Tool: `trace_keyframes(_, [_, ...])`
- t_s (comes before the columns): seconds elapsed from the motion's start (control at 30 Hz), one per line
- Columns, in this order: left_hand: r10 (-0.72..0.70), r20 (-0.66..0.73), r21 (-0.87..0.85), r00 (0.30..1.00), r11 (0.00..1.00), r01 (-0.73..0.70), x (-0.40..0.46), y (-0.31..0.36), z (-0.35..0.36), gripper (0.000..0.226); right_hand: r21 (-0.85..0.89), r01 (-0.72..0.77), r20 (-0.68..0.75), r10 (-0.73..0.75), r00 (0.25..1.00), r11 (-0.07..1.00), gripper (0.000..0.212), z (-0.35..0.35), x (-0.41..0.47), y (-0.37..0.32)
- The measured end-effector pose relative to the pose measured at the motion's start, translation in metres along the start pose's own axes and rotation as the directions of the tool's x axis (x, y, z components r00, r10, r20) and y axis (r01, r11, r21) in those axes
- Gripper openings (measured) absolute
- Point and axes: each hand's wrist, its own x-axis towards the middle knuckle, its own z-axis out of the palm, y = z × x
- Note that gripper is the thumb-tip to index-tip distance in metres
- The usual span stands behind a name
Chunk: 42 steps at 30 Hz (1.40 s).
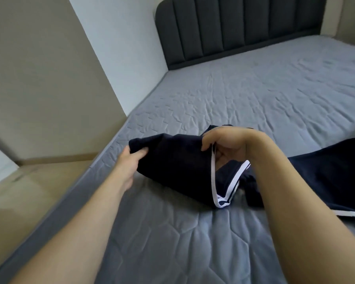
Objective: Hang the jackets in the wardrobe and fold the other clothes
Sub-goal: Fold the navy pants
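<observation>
1. The left hand is being closed on the left end of a navy garment; the right hand is being curled round its white-trimmed edge, thumb inside the opening.
2. The bed is being used as the work surface, a dark headboard at its far end.
3. The garment is being held just above the mattress, its long axis running left to right between the hands, with more navy cloth trailing rightward, nearer the right arm.
4. A fold across that axis is judged to be coming.
</observation>
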Motion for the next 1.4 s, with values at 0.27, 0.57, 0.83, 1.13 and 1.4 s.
trace_keyframes(0.27, [0.177,0.145,0.264,0.973,0.941,-0.210,0.109,0.022,0.132,0.026,0.073,0.275,-0.824,-0.098,0.559,0.959,0.031,-0.079,0.052,0.034])
trace_keyframes(0.57, [-0.076,0.228,0.528,0.971,0.847,-0.058,0.165,-0.071,0.222,0.040,0.076,0.319,-0.949,-0.030,0.315,0.945,0.026,-0.104,0.102,0.117])
trace_keyframes(0.83, [-0.527,0.428,0.439,0.734,0.831,0.341,0.148,-0.031,0.206,0.053,0.526,0.431,-0.765,0.186,0.617,0.733,0.059,-0.103,0.100,0.099])
trace_keyframes(1.13, [-0.206,0.226,0.193,0.952,0.967,0.164,0.100,0.007,0.115,0.051,0.610,0.313,-0.524,0.074,0.849,0.728,0.025,-0.058,0.078,0.069])
trace_keyframes(1.4, [-0.289,-0.032,0.180,0.957,0.940,0.290,0.081,0.222,-0.049,0.063,0.457,0.203,-0.425,0.012,0.905,0.866,0.027,0.047,0.037,-0.188])
